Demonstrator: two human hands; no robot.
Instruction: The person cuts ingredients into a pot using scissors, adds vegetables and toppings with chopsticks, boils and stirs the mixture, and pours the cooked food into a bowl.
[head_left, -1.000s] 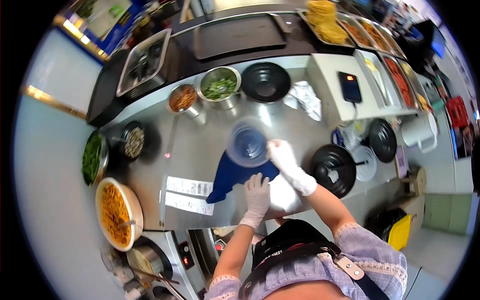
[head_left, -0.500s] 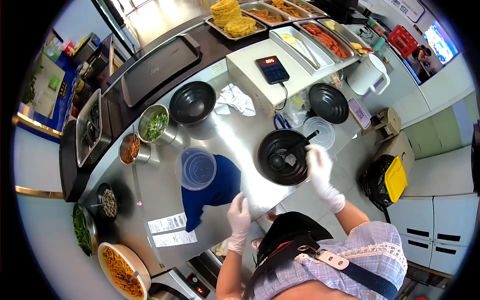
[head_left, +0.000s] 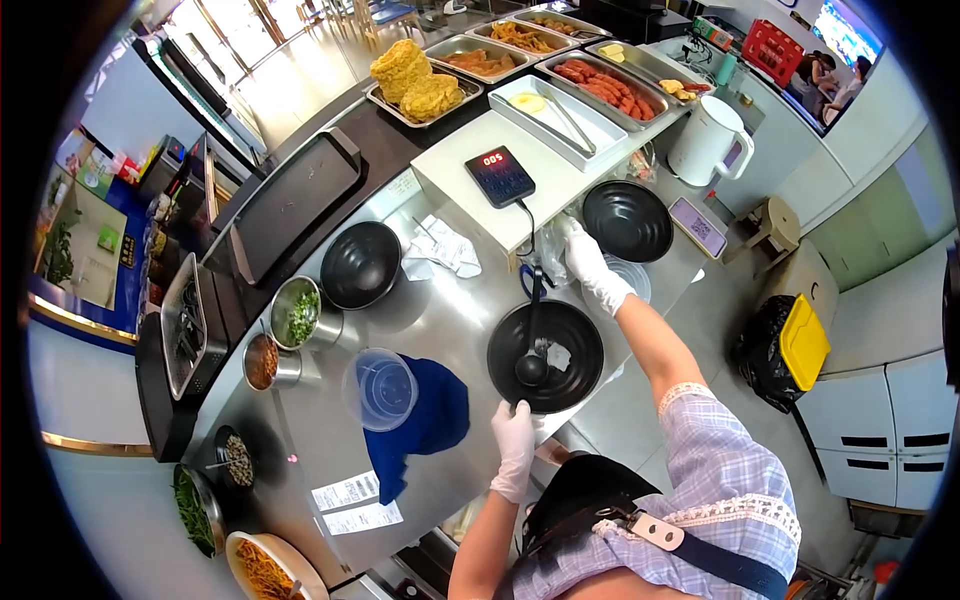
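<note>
A black bowl (head_left: 585, 375) stands near the counter's front edge, with a black ladle (head_left: 533, 350) and a small whitish piece inside. My left hand (head_left: 514, 445), in a white glove, has its fingers closed at the near rim of this bowl. Stretched out beyond it, my gloved right hand (head_left: 590, 262) is beside a clear plastic bag (head_left: 549, 250), its fingers extended; contact with the bag is unclear. A second black bowl (head_left: 627, 222) is just right of that hand. Beneath the right wrist lies a clear plastic lid (head_left: 630, 280), partly covered. Blue-handled scissors (head_left: 530, 280) lie behind the ladle handle.
Left of the bowl, a clear tub (head_left: 382, 390) rests on a blue cloth (head_left: 440, 405). Another black bowl (head_left: 361, 265), a metal pot of chopped greens (head_left: 302, 318) and receipts (head_left: 360, 505) are further left. A digital scale display (head_left: 500, 177) and white kettle (head_left: 705, 140) stand behind.
My right hand has moved from the ladle handle to the plastic bag. My left hand has come to the bowl's near rim. The ladle handle now points away from me. The view has shifted.
</note>
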